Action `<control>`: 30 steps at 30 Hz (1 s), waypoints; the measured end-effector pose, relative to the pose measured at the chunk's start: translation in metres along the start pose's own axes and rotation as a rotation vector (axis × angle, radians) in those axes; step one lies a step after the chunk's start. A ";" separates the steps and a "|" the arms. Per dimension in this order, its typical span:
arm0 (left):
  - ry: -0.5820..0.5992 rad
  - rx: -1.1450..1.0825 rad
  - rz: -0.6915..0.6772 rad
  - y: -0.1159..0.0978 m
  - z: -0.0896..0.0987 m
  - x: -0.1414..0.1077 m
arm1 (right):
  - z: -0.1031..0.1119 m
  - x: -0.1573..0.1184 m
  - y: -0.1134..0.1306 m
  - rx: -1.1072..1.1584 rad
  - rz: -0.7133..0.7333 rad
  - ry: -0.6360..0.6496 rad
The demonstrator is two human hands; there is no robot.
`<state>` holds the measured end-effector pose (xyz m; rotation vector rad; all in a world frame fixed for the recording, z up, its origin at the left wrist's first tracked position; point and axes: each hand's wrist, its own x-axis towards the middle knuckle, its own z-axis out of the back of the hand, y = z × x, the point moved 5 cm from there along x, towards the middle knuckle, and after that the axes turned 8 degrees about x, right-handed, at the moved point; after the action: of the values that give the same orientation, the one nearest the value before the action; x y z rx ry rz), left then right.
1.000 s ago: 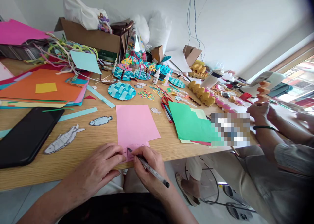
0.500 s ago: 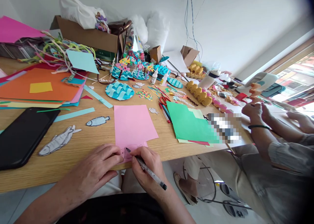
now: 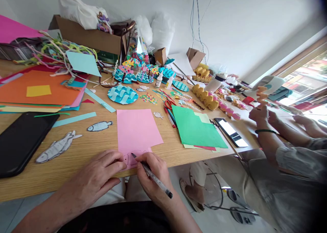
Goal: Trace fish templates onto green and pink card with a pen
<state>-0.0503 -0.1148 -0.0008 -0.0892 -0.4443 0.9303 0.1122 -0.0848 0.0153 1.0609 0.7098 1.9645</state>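
Note:
My right hand (image 3: 153, 171) is closed around a clear-barrelled black pen (image 3: 159, 183), its tip touching a small pink paper piece (image 3: 130, 159) at the table's front edge. Lines of a fish-like outline show on that piece, partly covered by my fingers. My left hand (image 3: 102, 171) rests on the piece's left side, fingertips pressing it down, thumb apart. A larger pink sheet (image 3: 138, 127) lies just beyond. To the left are a blue paper fish (image 3: 99, 126) and a grey-white paper fish (image 3: 56, 148); a smaller paper fish (image 3: 157, 115) lies right of the sheet.
Green paper (image 3: 198, 130), red-handled scissors (image 3: 169, 104) and a phone (image 3: 232, 132) lie to the right. A black tablet-like device (image 3: 25, 141) and coloured paper stack (image 3: 15, 90) occupy the left. Woven blue discs (image 3: 122, 94) stand farther back. Another person's hands (image 3: 263, 117) hold an orange twisted piece.
The camera view has shifted slightly, moving the table contents a little left. My pen tip stays on the pink piece, and both hands keep nearly the same pose.

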 end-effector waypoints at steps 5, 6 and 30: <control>0.008 0.002 -0.011 0.001 0.000 0.000 | 0.002 -0.001 -0.003 -0.018 -0.009 -0.016; 0.009 0.004 -0.004 0.001 0.000 0.000 | 0.002 -0.002 -0.003 -0.019 -0.007 -0.020; 0.002 0.032 -0.024 0.002 0.000 0.000 | 0.009 -0.005 -0.005 -0.073 -0.015 -0.087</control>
<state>-0.0519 -0.1130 -0.0015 -0.0559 -0.4277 0.9134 0.1236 -0.0855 0.0143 1.0870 0.5924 1.9048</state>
